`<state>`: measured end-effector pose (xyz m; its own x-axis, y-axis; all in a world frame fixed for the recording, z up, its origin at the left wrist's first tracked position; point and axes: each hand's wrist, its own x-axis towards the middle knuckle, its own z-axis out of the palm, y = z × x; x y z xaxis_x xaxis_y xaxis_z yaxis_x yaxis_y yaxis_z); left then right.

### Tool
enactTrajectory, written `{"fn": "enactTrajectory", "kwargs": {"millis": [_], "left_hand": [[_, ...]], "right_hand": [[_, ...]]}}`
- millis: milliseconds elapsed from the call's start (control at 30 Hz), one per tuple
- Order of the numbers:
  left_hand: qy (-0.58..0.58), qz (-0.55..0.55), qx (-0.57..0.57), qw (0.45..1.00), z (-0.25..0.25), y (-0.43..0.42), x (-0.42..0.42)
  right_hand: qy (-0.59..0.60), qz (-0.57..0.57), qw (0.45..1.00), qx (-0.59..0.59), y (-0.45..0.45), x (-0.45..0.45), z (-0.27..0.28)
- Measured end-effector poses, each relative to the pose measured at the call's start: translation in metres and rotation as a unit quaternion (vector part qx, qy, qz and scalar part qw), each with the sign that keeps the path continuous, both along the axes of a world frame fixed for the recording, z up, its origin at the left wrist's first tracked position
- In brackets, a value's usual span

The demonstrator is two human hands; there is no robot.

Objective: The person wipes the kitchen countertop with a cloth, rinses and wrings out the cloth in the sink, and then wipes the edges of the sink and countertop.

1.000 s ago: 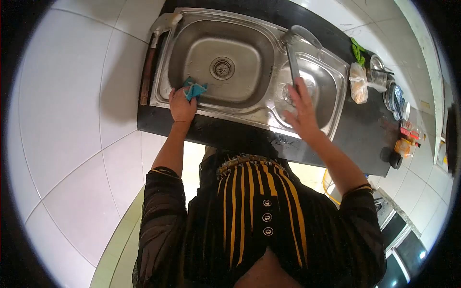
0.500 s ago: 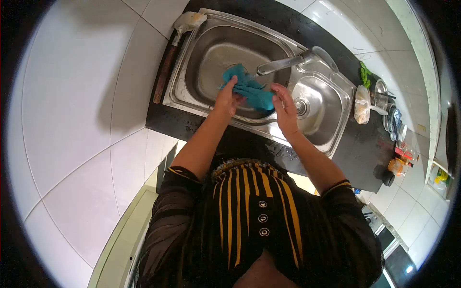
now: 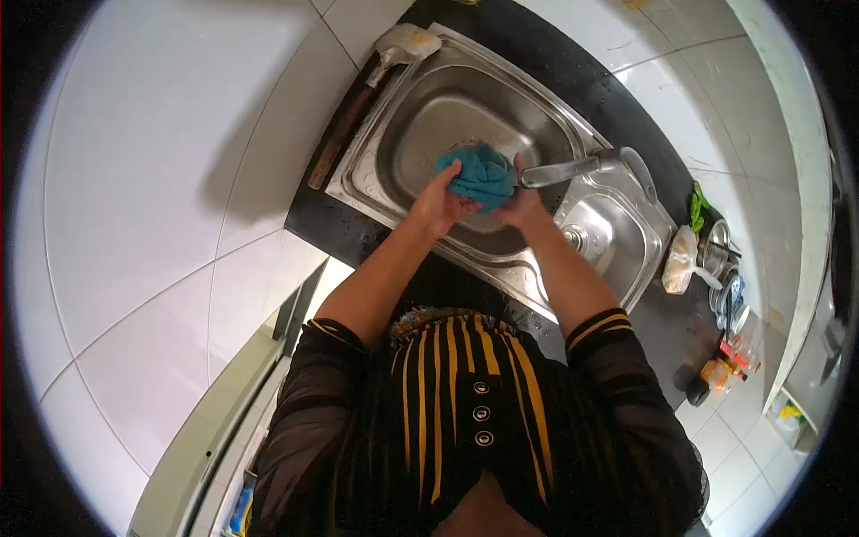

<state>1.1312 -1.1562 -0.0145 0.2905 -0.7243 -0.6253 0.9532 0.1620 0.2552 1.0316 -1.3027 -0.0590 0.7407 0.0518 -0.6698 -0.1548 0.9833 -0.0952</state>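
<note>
A bunched teal cloth [image 3: 483,177] is held between my two hands over the large basin of the steel sink [image 3: 413,121]. My left hand [image 3: 440,204] grips its left side, the thumb lying on top. On the other side my right hand [image 3: 521,204] is closed round the cloth's edge, some of its fingers hidden behind it. The faucet [image 3: 559,170] reaches in from the right, its spout end close beside my right hand. Whether water is running I cannot make out.
Left of the sink lies a long tool with a wooden handle [image 3: 344,134]. The small basin [image 3: 608,228] is to the right. Beyond it on the dark counter stand a plastic bag [image 3: 680,259], green vegetables [image 3: 697,208], metal pots [image 3: 718,246] and an orange-labelled bottle [image 3: 716,374].
The cloth has gone from spread out to gathered in a compact bundle. My right hand has moved in closer to my left. The view has turned and shifted slightly.
</note>
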Motion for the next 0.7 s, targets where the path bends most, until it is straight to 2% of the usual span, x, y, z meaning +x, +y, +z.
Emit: {"fn": "enactTrajectory", "kwargs": {"millis": [67,100,133,167,200,267,300,333,367,433,467,500,533,567,600,633,667,700], "left_hand": [[-0.021,-0.018,0.079,0.997,-0.01,0.006,0.008],[-0.021,-0.021,0.079,0.996,-0.021,0.01,0.011],[-0.024,-0.016,0.125,0.992,-0.032,0.014,0.013],[-0.027,-0.01,0.169,0.985,-0.042,0.014,0.013],[-0.027,-0.012,0.166,0.986,-0.046,0.01,0.011],[0.089,-0.02,0.182,0.979,-0.057,0.001,0.002],[0.09,-0.021,0.182,0.979,-0.071,0.0,-0.004],[0.056,-0.03,0.069,0.996,-0.089,-0.001,-0.011],[0.022,-0.039,-0.044,0.998,-0.099,-0.002,-0.016],[0.019,-0.082,-0.008,0.996,-0.076,-0.009,-0.014],[0.015,-0.125,0.026,0.992,-0.068,-0.012,-0.016],[0.019,-0.126,0.027,0.992,-0.083,-0.018,-0.029],[0.052,-0.014,-0.102,0.993,-0.111,-0.027,-0.052],[0.083,0.101,-0.226,0.965,-0.126,-0.031,-0.069],[0.083,0.103,-0.222,0.966,-0.095,-0.035,-0.066],[0.077,0.054,-0.004,0.996,-0.035,-0.04,-0.053],[0.062,0.003,0.208,0.976,0.001,-0.047,-0.04],[0.058,0.004,0.201,0.978,-0.001,-0.05,-0.034]], "right_hand": [[0.066,0.11,0.969,-0.213,-0.02,0.013,0.009],[0.067,0.107,0.969,-0.212,-0.029,0.015,-0.005],[0.082,0.211,0.899,-0.375,-0.036,0.016,-0.022],[0.095,0.308,0.789,-0.523,-0.041,0.015,-0.032],[0.097,0.306,0.788,-0.525,-0.031,0.021,-0.018],[0.116,0.228,0.684,-0.683,0.018,0.029,0.01],[0.09,0.239,0.649,-0.717,0.038,0.028,0.021],[0.064,0.249,0.612,-0.748,0.054,0.026,0.03],[0.066,0.25,0.613,-0.746,0.069,0.021,0.045],[-0.042,0.292,0.582,-0.758,0.087,0.013,0.067],[-0.039,0.295,0.583,-0.756,0.085,0.01,0.065],[-0.033,0.28,0.564,-0.776,0.078,0.009,0.061],[-0.027,0.266,0.545,-0.795,0.07,0.008,0.055],[0.065,0.221,0.57,-0.789,0.057,0.011,0.042],[0.155,0.171,0.589,-0.775,0.035,0.022,0.023],[0.187,0.179,0.69,-0.676,0.0,0.035,0.005],[0.184,0.214,0.621,-0.731,-0.014,0.032,-0.012],[0.18,0.251,0.539,-0.783,-0.024,0.032,-0.014]]}}
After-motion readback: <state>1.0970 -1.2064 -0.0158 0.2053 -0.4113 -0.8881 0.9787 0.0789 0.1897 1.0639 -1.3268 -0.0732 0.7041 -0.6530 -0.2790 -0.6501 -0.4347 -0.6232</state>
